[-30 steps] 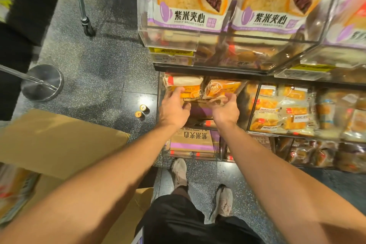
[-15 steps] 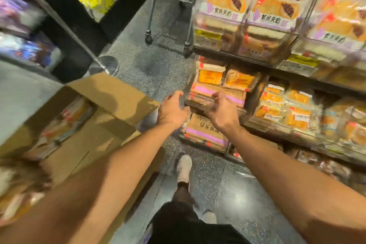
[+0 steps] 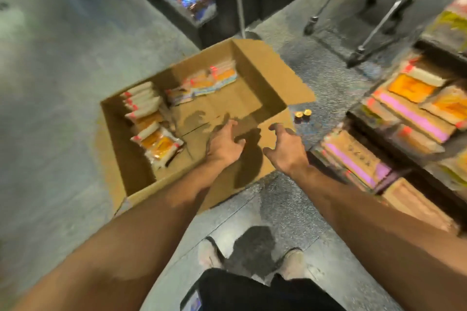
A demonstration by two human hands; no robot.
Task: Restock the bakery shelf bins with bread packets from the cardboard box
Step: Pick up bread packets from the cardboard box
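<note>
— Where are my hands?

— Your left hand (image 3: 223,145) and right hand (image 3: 285,148) both hang empty with fingers spread, above the open brown cardboard box (image 3: 255,70) on the floor. The orange-and-white plastic bread packets (image 3: 158,142) lie along its far left wall, more at the back (image 3: 209,81).

— What worries me?

— The view is smeared, so I could misjudge the reach and crush a soft packet, or snag the right-hand flap (image 3: 278,136).

— Against a second ago?

— Then both hands were at the clear shelf bin (image 3: 414,106); now I've turned to the box.
</note>
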